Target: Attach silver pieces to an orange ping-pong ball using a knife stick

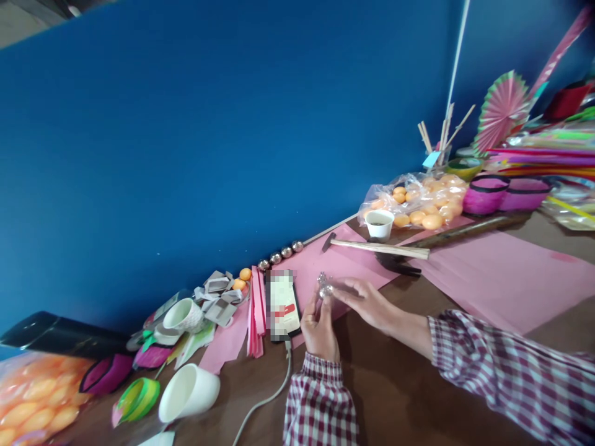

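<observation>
My left hand [320, 333] is closed, its fingertips pinching a small shiny silver ball [326, 291] from below. From the right, the fingertips of my right hand [369, 305] meet the same ball, with thumb and forefinger pressed close to it. A smaller glittering silver piece [321, 278] shows just above the ball; whether the two are joined I cannot tell. Both hands are over the brown table, at the near edge of a pink sheet [309, 266]. Left of them lies a phone [282, 303] with its screen lit and a cable [274, 396] plugged in.
Several silver balls [287, 252] line the blue wall. A hammer [376, 246], a white cup [379, 224] and a bag of orange balls [432, 198] lie right of centre. Pink strips [255, 316], a white cup on its side [189, 393] and green tape [137, 399] are leftward.
</observation>
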A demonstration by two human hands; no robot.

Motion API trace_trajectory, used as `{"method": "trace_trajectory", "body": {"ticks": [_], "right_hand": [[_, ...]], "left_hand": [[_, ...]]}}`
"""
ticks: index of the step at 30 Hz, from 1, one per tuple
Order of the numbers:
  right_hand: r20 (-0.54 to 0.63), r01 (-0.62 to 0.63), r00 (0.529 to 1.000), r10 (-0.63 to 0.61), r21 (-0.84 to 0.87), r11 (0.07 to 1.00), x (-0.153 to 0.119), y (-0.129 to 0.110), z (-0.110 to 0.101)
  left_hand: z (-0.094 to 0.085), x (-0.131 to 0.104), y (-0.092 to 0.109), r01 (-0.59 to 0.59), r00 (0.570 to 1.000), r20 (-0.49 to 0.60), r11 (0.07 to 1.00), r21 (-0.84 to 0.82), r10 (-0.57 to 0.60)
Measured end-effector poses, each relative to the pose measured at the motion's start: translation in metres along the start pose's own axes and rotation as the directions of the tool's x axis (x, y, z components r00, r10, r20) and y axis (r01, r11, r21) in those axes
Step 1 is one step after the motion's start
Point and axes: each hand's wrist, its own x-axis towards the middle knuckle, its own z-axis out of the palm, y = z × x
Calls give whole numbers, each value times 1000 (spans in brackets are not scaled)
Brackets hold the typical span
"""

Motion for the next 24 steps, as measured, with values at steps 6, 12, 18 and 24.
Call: {"method": "trace_trajectory", "body": {"ticks": [6, 12, 18, 24], "right_hand": [[-44, 4, 999, -7, -51, 999, -2, -3, 2], [-33, 150, 986, -162, -234, 961, -5, 10, 2], [70, 291, 948, -310, -586, 756, -1, -9, -17], [91, 101, 966, -241, -994, 31, -5, -42, -81]], "left_hand": [[-3, 2, -7, 22, 997, 70, 998, -55, -18], [-4, 3, -6, 75, 996, 64, 993, -87, -70], [4, -1, 7, 116, 993, 10, 976, -186, -116], [1, 1, 8, 147, 989, 19, 940, -307, -149]]}}
